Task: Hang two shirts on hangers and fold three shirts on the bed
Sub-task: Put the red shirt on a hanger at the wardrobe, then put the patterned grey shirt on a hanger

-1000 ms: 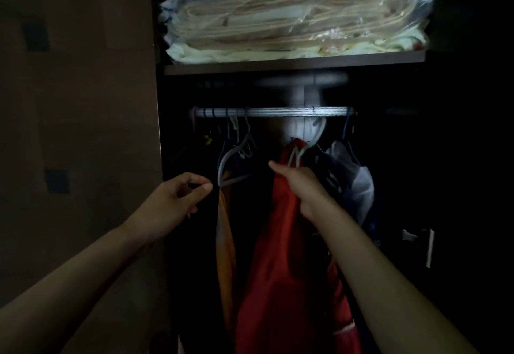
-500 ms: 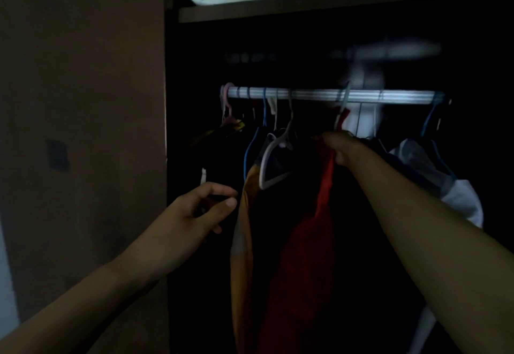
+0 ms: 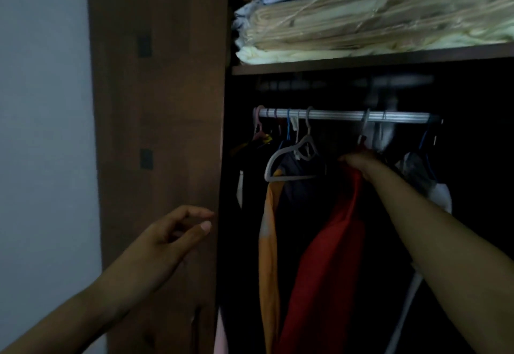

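Inside a dark wardrobe, a metal rail (image 3: 345, 116) runs below a wooden shelf (image 3: 361, 61). Right hand (image 3: 361, 162) is up just under the rail, fingers closed round the top of a red shirt (image 3: 328, 264). Red shirt hangs straight down from that grip; its hanger hook (image 3: 365, 125) is over the rail. Whether the fingers also hold the hanger, cannot tell — too dim.

Left hand (image 3: 172, 238) is lower, in front of the brown wardrobe door (image 3: 155, 131), apart from the clothes. Fingers loosely curved and spread, thumb out, holding nothing.

Left of the red shirt: an orange shirt (image 3: 268, 256) hangs on a white hanger (image 3: 289, 161), with dark garments beside it. More hangers, blue and pink, sit at the rail's left end.

On the shelf lies a stack of pale folded bedding in clear plastic (image 3: 375, 22).
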`<action>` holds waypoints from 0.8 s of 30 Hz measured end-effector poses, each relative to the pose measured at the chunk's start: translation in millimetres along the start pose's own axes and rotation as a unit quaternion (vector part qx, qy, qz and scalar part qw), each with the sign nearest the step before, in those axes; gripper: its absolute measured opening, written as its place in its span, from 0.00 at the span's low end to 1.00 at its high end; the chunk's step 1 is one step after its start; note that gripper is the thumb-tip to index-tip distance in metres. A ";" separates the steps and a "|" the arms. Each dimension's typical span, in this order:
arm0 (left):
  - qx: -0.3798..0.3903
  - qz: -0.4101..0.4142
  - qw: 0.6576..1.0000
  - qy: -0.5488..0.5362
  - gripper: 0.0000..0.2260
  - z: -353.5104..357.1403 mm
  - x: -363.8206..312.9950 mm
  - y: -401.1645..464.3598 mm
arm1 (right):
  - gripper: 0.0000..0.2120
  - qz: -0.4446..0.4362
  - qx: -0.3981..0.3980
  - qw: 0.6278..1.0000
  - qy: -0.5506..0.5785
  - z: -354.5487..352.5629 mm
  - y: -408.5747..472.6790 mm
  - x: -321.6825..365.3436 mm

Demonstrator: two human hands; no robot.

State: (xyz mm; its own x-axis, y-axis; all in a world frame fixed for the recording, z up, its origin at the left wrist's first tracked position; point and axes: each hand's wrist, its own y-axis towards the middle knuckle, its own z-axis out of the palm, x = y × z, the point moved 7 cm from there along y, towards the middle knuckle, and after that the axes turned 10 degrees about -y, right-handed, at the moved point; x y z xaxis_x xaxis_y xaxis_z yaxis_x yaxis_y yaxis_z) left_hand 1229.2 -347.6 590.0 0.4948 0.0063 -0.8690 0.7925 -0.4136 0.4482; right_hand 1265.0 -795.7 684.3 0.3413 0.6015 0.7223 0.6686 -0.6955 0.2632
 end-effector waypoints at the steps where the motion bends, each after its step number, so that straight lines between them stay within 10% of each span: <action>1: -0.007 -0.009 1.000 0.009 0.10 -10.2 -3.4 -17.8 | 0.29 -0.026 -0.025 0.996 -0.083 -1.2 -18.3 4.6; 7: -0.070 -0.072 0.992 0.079 0.11 -85.8 -37.6 -164.0 | 0.27 -0.101 0.199 0.934 -0.280 84.2 -197.7 38.6; 15: -0.195 -0.167 0.949 0.183 0.05 -185.0 -80.2 -401.4 | 0.11 -0.337 0.377 0.862 -0.014 227.3 -566.7 140.1; 24: -0.505 -0.358 0.765 0.177 0.11 -214.8 -107.6 -851.3 | 0.07 -0.575 0.581 0.572 -0.061 279.2 -1019.1 123.0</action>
State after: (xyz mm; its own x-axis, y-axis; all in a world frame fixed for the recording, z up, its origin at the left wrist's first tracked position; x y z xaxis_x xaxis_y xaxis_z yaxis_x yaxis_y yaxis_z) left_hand 577.8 199.4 346.9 -0.2712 0.2230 -0.9363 0.6888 0.7244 -0.0270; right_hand 810.1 96.8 326.4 -0.7704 0.4708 0.4300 0.4607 0.8772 -0.1351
